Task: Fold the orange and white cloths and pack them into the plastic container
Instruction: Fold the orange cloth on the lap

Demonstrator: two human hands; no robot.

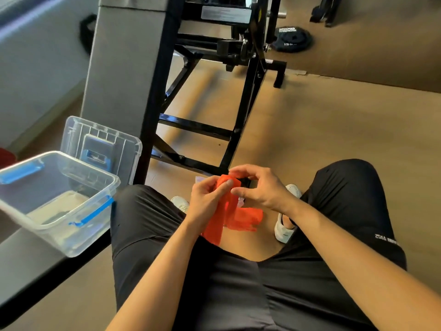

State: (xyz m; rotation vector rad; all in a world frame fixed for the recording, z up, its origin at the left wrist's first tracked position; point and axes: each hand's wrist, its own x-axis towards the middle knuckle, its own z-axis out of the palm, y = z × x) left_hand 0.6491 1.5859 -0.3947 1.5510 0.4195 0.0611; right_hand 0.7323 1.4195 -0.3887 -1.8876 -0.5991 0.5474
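While left hand [210,199], right hand [261,187] pinch orange fabric cloth [238,217], folding seems underway; next: halve, pack into clear plastic container [95,231], nine o'clock.

A seated person in black shorts holds an orange cloth [236,217] between the knees. The left hand [207,199] grips its upper part and the right hand [261,187] pinches the top, while the rest hangs loose below. To the left, a clear plastic container [91,235] with blue clips sits on a grey surface, its lid [102,142] standing just behind. A black metal frame [152,115] rises ahead, with a weight plate [293,39] on the floor beyond it.
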